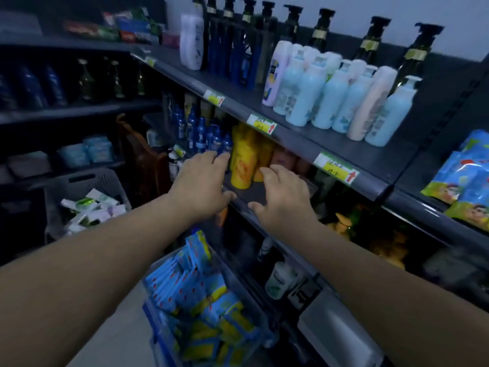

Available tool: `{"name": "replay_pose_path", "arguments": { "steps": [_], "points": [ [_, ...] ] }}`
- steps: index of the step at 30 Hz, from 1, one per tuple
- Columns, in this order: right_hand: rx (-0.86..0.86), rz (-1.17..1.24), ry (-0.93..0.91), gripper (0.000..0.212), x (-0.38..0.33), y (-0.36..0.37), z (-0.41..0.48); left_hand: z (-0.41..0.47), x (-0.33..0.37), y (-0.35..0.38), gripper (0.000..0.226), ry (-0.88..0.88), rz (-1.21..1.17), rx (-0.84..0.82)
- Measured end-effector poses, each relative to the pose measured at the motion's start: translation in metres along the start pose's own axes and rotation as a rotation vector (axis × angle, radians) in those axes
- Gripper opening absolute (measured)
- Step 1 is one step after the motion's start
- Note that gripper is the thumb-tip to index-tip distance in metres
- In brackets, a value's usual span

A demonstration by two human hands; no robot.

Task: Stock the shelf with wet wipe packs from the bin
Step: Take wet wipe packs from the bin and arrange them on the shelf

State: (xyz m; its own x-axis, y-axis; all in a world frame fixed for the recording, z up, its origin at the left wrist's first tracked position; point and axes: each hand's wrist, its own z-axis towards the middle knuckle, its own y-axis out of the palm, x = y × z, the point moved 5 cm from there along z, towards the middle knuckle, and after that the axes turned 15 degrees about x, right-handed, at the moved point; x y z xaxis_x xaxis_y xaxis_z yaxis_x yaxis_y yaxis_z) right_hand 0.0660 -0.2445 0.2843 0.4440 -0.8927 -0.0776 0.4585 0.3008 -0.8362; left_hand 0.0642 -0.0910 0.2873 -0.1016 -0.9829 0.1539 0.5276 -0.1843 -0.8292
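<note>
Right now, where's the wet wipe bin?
Head view, bottom centre: the bin of wet wipe packs sits low beside the shelf unit, with the grey basket up-left of it.

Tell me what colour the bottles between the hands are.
Yellow bottles, best seen in the head view.

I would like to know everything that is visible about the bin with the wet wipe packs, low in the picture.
The bin looks like clear plastic, with a blue edge on its near wall. It stands low, below both arms and close beside the shelving, and the picture's bottom edge cuts it off. It is nearly full of wet wipe packs, blue and yellow-green, some on edge, some flat. Neither the left hand nor the right hand touches it; both reach over the middle shelf.
</note>
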Motion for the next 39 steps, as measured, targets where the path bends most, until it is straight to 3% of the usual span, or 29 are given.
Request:
{"name": "replay_pose_path", "arguments": {
  "steps": [16, 29, 33, 39],
  "points": [
    [-0.387, 0.122, -0.058, 0.071, -0.018, 0.207, -0.041, -0.087, -0.112, 0.155, 0.090, -0.281, 0.055, -0.268],
    [-0.505, 0.113, -0.188, 0.061, -0.011, 0.373, -0.075, -0.161, -0.151, 0.303, 0.082, -0.421, 0.027, -0.463],
    [-0.497, 0.112, -0.228, 0.068, -0.008, 0.417, -0.082, -0.182, -0.155, 0.351, 0.072, -0.430, -0.006, -0.535],
    [-0.530, 0.117, -0.274, 0.078, -0.007, 0.466, -0.081, -0.198, -0.157, 0.401, 0.074, -0.409, -0.046, -0.563]
  ]
}}
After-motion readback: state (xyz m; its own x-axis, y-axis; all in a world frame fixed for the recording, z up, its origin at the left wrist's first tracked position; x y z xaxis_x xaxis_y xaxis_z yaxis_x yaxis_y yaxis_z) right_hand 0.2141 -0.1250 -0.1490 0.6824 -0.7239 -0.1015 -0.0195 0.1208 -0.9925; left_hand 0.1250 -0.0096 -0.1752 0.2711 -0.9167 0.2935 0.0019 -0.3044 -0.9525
